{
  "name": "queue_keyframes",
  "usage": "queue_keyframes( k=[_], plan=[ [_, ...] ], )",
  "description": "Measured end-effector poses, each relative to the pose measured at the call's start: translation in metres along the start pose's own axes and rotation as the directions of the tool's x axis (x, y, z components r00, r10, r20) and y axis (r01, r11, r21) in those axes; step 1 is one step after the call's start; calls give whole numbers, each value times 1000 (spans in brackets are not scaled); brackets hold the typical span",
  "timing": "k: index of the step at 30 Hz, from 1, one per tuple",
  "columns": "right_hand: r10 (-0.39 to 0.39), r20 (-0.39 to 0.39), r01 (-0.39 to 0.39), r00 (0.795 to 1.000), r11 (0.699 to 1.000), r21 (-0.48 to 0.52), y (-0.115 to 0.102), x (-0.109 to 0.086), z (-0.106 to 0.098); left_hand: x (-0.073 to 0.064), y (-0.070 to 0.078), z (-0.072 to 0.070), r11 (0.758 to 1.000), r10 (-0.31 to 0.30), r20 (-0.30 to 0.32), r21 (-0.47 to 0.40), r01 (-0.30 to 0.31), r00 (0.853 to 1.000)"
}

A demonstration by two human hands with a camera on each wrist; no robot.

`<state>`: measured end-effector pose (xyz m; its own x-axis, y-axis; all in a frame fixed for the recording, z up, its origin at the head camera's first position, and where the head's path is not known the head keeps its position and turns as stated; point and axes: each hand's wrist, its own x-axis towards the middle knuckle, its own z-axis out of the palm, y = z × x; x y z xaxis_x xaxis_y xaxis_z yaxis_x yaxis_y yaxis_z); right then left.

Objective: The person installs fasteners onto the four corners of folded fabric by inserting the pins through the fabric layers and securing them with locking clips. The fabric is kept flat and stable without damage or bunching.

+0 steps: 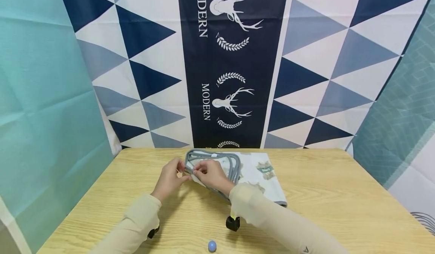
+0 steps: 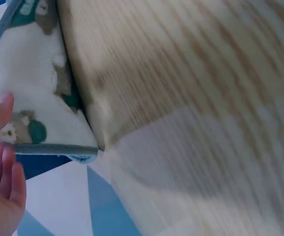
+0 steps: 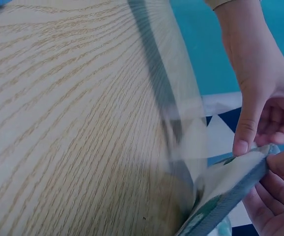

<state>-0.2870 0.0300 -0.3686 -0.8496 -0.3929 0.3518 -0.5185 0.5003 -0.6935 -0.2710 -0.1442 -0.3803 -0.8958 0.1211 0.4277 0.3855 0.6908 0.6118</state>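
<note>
A folded white blanket (image 1: 251, 167) with grey edging and brown and green prints lies at the far middle of the table. At its left end my right hand (image 1: 212, 174) pinches the edged corner between thumb and fingers. My left hand (image 1: 171, 176) is just beside that corner. In the right wrist view, the left hand's thumb (image 3: 245, 137) reaches the raised blanket corner (image 3: 240, 172), its other fingers bent loosely behind. The left wrist view has the left fingers (image 2: 6, 177) and thumb apart, near the blanket's edge (image 2: 53, 149).
The wooden table (image 1: 316, 193) stretches to both sides of the blanket. Near the front edge lies a small blue round object (image 1: 212, 246). Behind the table hangs a patterned curtain (image 1: 231, 65), with teal cloth (image 1: 51, 95) on the left.
</note>
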Motion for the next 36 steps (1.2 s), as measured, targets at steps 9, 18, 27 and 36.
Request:
queue_keyframes(
  k=[9,18,27,36],
  plan=[
    [-46,23,46,999,999,-16,-2,-8,-3,4,-5,0,977,200,28,73,-202,979],
    [-235,342,285,910,953,-104,-16,-44,-18,0,-12,-3,979,202,66,20,-203,977],
    [-245,770,487,589,868,-95,-25,-86,-26,-2,-14,1,982,187,51,-3,-188,981],
    [-301,694,521,654,844,-125,-16,-85,-23,-4,-17,1,988,157,78,-6,-157,984]
  ],
)
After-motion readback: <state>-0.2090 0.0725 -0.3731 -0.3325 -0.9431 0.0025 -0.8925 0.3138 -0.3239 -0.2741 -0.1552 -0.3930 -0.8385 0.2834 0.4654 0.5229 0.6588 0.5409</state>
